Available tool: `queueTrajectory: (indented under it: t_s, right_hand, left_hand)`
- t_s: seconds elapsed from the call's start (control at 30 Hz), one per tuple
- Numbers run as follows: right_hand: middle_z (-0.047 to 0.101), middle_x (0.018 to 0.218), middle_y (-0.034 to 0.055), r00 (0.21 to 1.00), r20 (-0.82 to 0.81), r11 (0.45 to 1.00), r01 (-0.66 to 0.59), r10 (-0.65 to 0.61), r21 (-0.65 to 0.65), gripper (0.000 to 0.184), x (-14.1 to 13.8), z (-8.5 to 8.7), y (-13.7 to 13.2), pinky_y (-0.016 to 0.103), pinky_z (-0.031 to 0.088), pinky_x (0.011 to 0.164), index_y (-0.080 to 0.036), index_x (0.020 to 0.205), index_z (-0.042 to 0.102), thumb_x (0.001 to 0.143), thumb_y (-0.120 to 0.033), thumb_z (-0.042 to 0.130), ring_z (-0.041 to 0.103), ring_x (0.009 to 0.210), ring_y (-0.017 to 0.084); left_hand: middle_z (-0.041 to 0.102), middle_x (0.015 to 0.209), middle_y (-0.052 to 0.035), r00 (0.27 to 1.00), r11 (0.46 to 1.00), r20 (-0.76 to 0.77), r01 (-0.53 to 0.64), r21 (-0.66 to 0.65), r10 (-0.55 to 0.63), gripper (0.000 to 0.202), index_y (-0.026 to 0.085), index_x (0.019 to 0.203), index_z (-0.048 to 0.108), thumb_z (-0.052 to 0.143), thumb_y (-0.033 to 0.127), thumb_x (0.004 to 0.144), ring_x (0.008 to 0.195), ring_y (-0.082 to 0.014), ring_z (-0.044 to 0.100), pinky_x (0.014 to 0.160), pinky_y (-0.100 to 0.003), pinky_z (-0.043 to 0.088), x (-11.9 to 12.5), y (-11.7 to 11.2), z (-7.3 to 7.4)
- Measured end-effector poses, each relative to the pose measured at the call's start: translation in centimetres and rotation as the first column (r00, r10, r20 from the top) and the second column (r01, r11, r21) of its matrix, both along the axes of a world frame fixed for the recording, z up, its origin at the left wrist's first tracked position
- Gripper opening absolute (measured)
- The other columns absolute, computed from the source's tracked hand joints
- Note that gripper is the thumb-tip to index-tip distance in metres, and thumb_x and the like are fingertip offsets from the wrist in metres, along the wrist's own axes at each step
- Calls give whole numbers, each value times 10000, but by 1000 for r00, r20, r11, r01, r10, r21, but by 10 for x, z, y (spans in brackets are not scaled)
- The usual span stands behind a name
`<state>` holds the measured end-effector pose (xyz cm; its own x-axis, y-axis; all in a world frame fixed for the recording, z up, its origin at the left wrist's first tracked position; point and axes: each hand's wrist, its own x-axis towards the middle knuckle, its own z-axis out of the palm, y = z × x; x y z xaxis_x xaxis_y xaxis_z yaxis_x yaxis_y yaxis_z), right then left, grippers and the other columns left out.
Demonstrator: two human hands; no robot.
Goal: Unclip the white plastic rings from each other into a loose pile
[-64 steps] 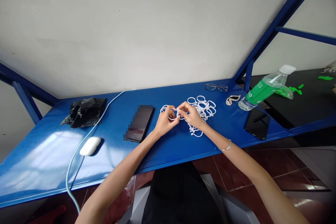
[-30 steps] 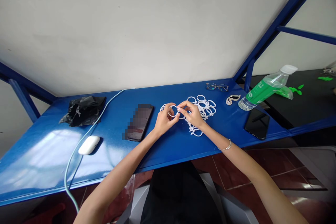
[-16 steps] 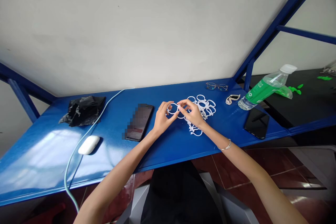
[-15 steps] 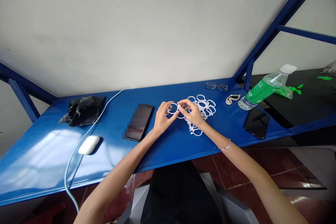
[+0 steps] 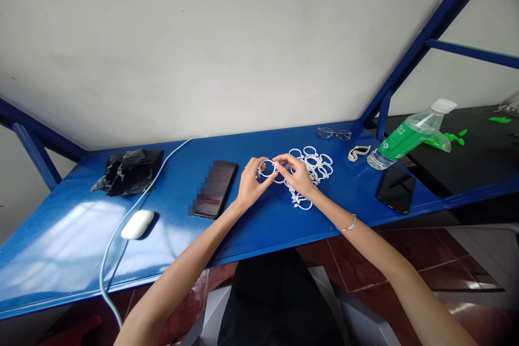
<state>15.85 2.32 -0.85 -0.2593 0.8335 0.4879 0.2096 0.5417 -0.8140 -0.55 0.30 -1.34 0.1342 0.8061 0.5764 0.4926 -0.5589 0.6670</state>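
White ring (image 5: 266, 175): held over the counter (image 5: 259, 238), round, without evident long axis. Cradled at left edge by curled left hand (image 5: 252, 183), pinched at right edge by right hand (image 5: 299, 177), nearer the ring pile (image 5: 312, 172).

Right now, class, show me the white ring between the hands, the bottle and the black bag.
White ring (image 5: 266, 176), head view: lower edge of its loop.
Bottle (image 5: 406, 137), head view: its green label.
Black bag (image 5: 132, 170), head view: its crumpled middle.

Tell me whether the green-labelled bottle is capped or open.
Capped: a white cap sits on top of the green-labelled bottle.
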Motion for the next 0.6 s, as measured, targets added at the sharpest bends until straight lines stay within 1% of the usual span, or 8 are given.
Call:
queueTrajectory:
  t_s: [0.3,0.6]
  right_hand:
    - [679,968,57,1000,15,1000,4,-4,19,194,1,-3,1,304,523,674,-223,974,633,898,-381,549,646,844,195]
    - [672,897,40,1000,14,999,5,-6,37,171,2,-3,2,298,500,682,-216,924,636,906,-366,555,640,819,186]
  left_hand:
    - [558,849,-13,1000,1000,1,-12,-16,12,293,196,996,556,648,417,827,689,-127,516,583,-221,429,-1,0,-1]
    - [560,821,-3,1000,1000,-1,-2,-8,2,298,188,948,549,665,426,811,691,-127,517,597,-227,418,-2,0,-3]
